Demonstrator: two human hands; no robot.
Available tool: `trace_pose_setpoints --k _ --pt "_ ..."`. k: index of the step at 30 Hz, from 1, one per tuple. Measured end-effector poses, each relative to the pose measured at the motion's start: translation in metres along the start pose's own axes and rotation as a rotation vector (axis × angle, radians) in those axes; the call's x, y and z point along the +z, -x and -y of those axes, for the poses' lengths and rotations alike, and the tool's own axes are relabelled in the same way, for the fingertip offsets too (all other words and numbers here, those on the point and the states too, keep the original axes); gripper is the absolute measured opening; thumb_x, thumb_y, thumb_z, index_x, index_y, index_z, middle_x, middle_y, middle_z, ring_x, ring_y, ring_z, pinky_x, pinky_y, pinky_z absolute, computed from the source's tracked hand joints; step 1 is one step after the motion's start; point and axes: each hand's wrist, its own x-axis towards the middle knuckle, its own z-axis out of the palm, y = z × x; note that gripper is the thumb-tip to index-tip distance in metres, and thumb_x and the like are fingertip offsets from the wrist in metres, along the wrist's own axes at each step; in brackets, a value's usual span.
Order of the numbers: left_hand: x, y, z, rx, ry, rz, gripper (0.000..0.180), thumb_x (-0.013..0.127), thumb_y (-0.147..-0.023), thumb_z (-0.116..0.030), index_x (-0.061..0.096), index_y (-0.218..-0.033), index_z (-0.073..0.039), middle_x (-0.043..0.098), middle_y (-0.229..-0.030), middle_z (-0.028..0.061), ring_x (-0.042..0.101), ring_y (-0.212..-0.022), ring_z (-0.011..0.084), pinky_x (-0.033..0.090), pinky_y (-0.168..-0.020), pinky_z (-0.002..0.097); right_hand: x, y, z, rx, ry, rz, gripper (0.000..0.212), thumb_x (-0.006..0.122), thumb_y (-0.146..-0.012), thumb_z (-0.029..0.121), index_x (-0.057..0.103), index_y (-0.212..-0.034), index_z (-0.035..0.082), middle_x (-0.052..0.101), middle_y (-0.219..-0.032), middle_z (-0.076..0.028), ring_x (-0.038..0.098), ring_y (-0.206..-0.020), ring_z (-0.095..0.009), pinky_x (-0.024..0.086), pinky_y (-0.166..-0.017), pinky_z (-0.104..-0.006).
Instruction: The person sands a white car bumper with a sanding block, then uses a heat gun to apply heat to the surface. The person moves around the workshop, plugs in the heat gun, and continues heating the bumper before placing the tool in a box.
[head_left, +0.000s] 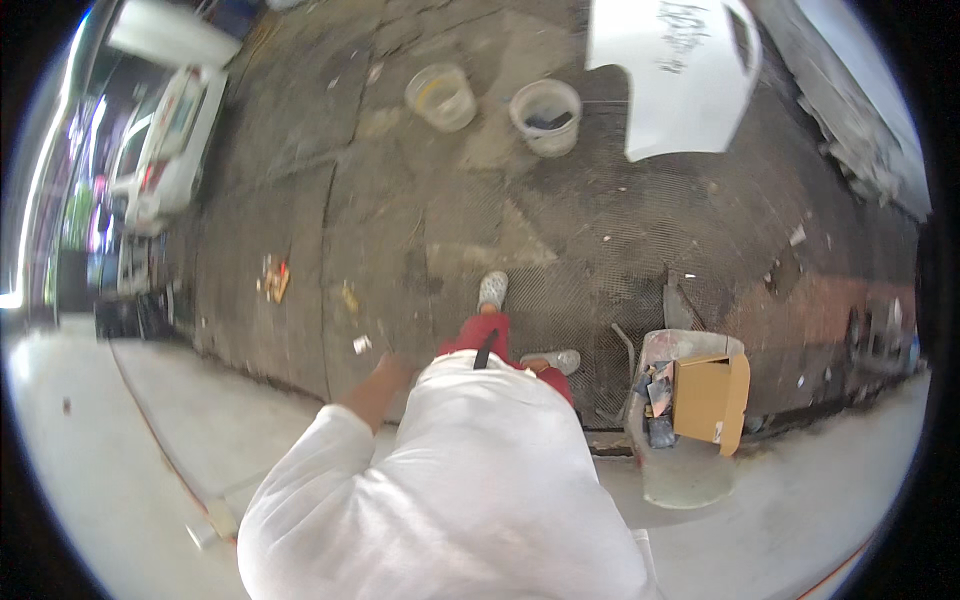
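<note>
My left hand (pixel 394 370) hangs low beside my body, over the dark floor. It is small and blurred, and its fingers do not show clearly enough to tell what they do. A small white scrap (pixel 362 344) lies on the floor close to it in the picture. My right hand is out of sight; my white shirt fills the lower middle. Below the shirt are my red trousers and grey clogs (pixel 492 291), one foot ahead of the other.
Ahead stand two whitish buckets (pixel 545 118), one holding dark items. Far right is a white car body panel (pixel 680 85) with handwriting. A chair (pixel 690 487) at right carries an open cardboard box (pixel 700 398) and small packets. A white car (pixel 175 150) stands far left.
</note>
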Motion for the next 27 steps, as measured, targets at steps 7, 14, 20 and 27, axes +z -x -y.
trace_pose_setpoints --k 7,14,20,27 --pt "0.034 0.0 -0.048 0.193 0.049 -0.065 0.069 0.067 -0.096 -0.036 0.045 -0.158 -0.017 0.048 -0.16 0.0133 0.044 -0.149 0.0289 0.034 -0.123 0.0488 -0.138 -0.008 0.104 -0.251 0.18 -0.014 0.067 0.064 -0.098 0.056 0.06 -0.144 0.007 0.062 -0.145 -0.019 0.059 -0.131 -0.028 0.051 -0.105 -0.0424" --pt "0.08 -0.052 0.006 -0.41 1.704 -0.399 0.075 0.049 -0.104 -0.058 0.033 -0.165 -0.017 0.027 -0.172 0.0142 0.029 -0.157 0.0353 0.022 -0.129 0.0525 -0.176 -0.021 0.148 0.227 0.102 -0.049 0.06 0.059 -0.102 0.053 0.064 -0.137 0.004 0.07 -0.125 -0.017 0.067 -0.109 -0.03 0.054 -0.093 -0.0431" --pt "0.039 -0.053 0.084 0.229 1.644 -0.115 0.088 0.032 -0.102 -0.077 0.049 -0.156 -0.009 0.046 -0.161 0.0207 0.045 -0.147 0.0394 0.038 -0.119 0.0507 -0.138 -0.046 0.295 0.092 0.132 -0.054 0.061 0.056 -0.104 0.053 0.063 -0.137 0.002 0.071 -0.123 -0.016 0.067 -0.105 -0.03 0.055 -0.089 -0.0435" --pt "0.09 -0.092 0.189 -0.045 2.053 -0.393 0.072 0.047 -0.106 -0.062 0.055 -0.149 -0.004 0.061 -0.147 0.0179 0.056 -0.139 0.033 0.042 -0.116 0.0453 -0.092 -0.065 0.448 -0.024 0.076 -0.06 0.062 0.052 -0.107 0.053 0.063 -0.137 0.0 0.071 -0.121 -0.015 0.068 -0.1 -0.029 0.055 -0.085 -0.044"
